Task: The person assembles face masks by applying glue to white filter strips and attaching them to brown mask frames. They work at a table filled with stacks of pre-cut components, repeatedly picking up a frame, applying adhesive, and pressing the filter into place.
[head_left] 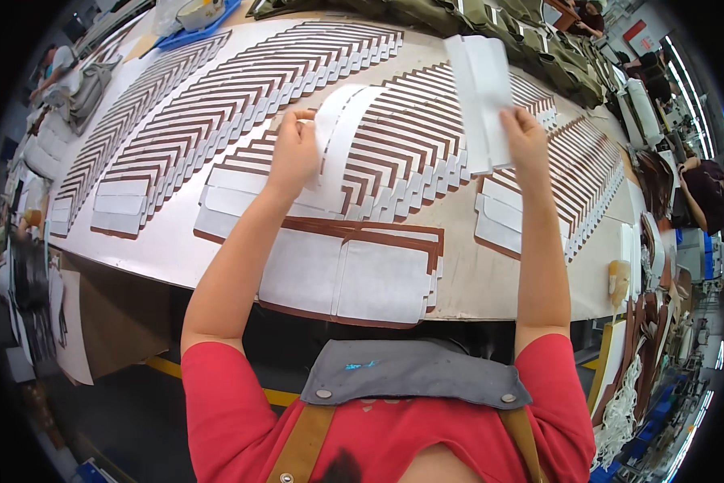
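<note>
My left hand (295,153) pinches the edge of a curved white sheet (354,113) with a dark dashed line along it. In my right hand (526,145) is an upright white panel (479,101), folded or layered lengthwise; its material I cannot make out. Both pieces hang above rows of overlapping white panels with brown borders (414,133), fanned out across the table. At the near edge, below my hands, lies a small stack of the same brown-edged white panels (382,278).
The pale worktable (169,249) curves around in front of me. Olive-green fabric pieces (539,48) lie along its far edge, with a blue tray (197,26) at the far left. A glue-coloured bottle (618,282) stands at right. Other people (700,189) work around.
</note>
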